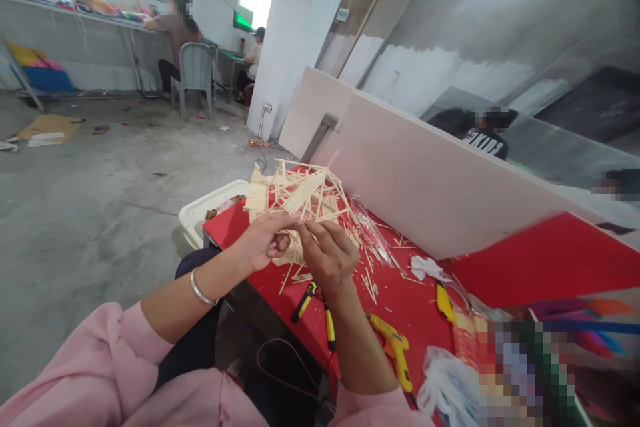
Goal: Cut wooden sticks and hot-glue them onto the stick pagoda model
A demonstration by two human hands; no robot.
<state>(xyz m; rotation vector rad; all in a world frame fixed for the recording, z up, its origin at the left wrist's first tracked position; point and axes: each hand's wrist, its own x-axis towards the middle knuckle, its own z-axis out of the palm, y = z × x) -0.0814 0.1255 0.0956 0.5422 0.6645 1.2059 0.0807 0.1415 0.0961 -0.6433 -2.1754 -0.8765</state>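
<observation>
A model built of thin pale wooden sticks (313, 190) stands on the red tabletop (400, 300), just beyond my hands. My left hand (265, 237) has its thumb and fingertips pressed together, the other fingers curled. Close against it, my right hand (330, 253) also pinches, palm down. Whatever lies between the fingertips is too small or hidden to make out. Below my right hand are yellow-and-black handles, perhaps of pliers (305, 302), partly covered by the wrist. Right of my forearm lies a yellow glue gun (396, 348). Loose sticks (370, 285) are scattered beside the model.
Beyond the table's right side leans a large pale board (400, 167). A white tub (195, 210) stands past the left edge. Crumpled plastic (445, 390), a white cloth (427, 268) and a clear bag of sticks (375, 233) lie on the right. Other people sit farther off.
</observation>
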